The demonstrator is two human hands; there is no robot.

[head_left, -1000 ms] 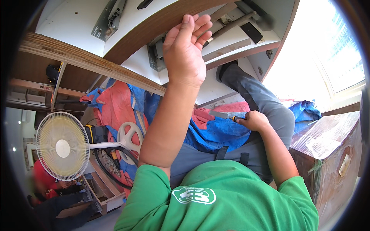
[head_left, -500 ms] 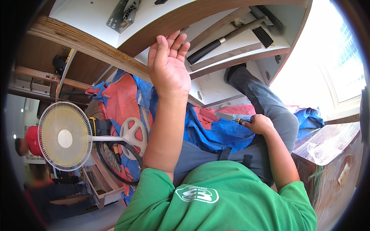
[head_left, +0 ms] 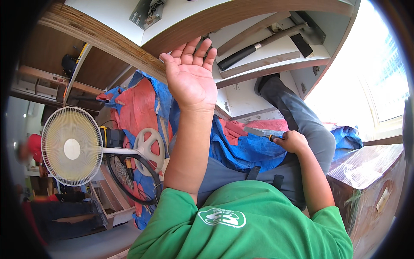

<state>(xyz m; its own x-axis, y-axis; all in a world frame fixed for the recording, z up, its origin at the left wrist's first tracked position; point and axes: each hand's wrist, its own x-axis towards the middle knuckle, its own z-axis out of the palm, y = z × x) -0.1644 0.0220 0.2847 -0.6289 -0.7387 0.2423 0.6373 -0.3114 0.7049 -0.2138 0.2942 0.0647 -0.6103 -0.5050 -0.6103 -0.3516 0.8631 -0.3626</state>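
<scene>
My left hand [head_left: 192, 77] is raised with the palm showing and the fingers spread. Its fingertips are at the lower edge of a curved wooden cabinet panel [head_left: 194, 30], and I cannot tell whether they touch it. Nothing shows in the palm. My right hand [head_left: 293, 142] is closed around the dark and orange handle of a flat-bladed hand tool [head_left: 257, 132]. The blade points left, above a crumpled blue tarp [head_left: 246, 151]. Its exact kind is unclear.
A long tool with a black grip [head_left: 237, 57] lies on the shelf beside wood strips [head_left: 263, 64]. Metal hardware [head_left: 146, 14] sits in the upper compartment. A fan [head_left: 72, 149] stands at left, with a person in dark trousers beyond it. A wrapped box [head_left: 366, 166] is at right.
My left hand has turned its palm more openly into view, with the thumb now spread to the left. The cabinet has shifted slightly up and right in view. My right hand keeps its hold.
</scene>
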